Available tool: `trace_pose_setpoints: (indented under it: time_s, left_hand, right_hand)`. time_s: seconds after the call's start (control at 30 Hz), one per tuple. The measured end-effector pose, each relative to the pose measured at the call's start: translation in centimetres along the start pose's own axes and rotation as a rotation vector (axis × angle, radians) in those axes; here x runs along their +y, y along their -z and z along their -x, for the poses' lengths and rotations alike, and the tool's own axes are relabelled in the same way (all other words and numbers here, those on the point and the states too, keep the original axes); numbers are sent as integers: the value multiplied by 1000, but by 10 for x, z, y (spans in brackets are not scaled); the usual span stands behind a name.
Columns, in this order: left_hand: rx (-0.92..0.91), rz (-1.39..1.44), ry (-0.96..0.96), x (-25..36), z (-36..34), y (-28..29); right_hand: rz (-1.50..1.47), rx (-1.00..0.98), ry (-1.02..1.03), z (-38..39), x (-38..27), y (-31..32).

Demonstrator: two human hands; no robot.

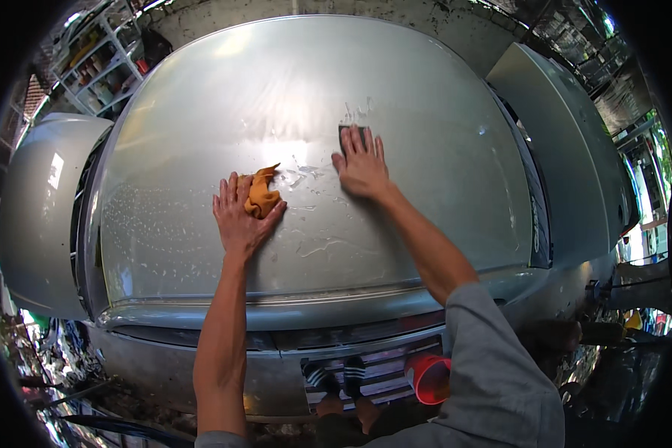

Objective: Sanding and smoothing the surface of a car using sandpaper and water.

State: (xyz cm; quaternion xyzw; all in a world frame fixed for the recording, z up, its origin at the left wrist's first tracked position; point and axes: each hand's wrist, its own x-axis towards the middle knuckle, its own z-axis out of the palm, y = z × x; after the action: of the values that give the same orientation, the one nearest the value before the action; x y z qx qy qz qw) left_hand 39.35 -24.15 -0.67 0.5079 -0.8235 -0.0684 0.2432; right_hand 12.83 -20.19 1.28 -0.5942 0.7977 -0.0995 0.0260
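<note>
Under both my arms spreads the silver roof of a car (425, 224), wet in patches. My left hand (243, 220) rests on the roof with a crumpled orange cloth (261, 194) bunched between thumb and fingers. Farther forward and to the right, my right hand (364, 166) presses flat on a dark rectangular pad (344, 139), fingers stretched over it. Most of the pad is hidden, so whether it is sandpaper or a sponge I cannot tell. Water streaks lie on the roof between the hands and just beyond the pad.
A red bucket (428, 377) stands by my feet on a slatted wooden platform (384, 366). The car's silver hood or trunk panels (41, 216) extend to either side. A shelf rack with bottles (101, 63) is at the far left, and a concrete wall (455, 33) lies beyond the roof.
</note>
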Motion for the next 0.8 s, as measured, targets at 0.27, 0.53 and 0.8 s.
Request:
trace_pose_setpoints:
  time_s: [0.27,0.53,0.8]
  left_hand:
    - [67,12,-46,14,-4,-4]
    - [74,700,-383,94,-63,-4]
    - [-166,-27,-132,-84,-53,31]
  right_hand:
    - [7,-130,61,-16,-3,18]
    - [45,-33,211,19,-35,-1]
    - [29,-87,241,56,-38,-2]
